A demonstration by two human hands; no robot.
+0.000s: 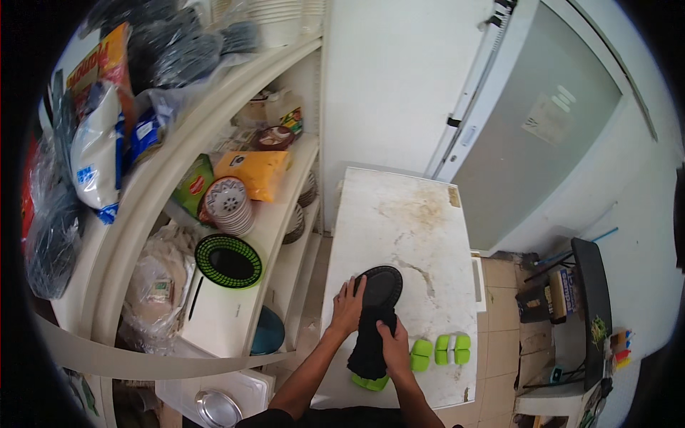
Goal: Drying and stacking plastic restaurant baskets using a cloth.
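Observation:
My left hand (347,308) grips the left rim of a black oval basket (385,284) that lies on the white table. In my right hand (394,345) is a bunched black cloth (368,349), its upper end against the basket's near side and the rest hanging toward me. Partly under the cloth's lower end shows a bright green item (369,382). Just right of my right hand sit small green lidded containers (421,354), with a green and white group (452,349) beside them.
The white table (364,214) has brown stains. Shelves at the left hold a green-and-black oval basket (228,261), stacked patterned bowls (230,205), an orange bag (255,173) and plastic-wrapped goods. A frosted door (535,135) stands at the back right; a black-topped stand (591,307) is right.

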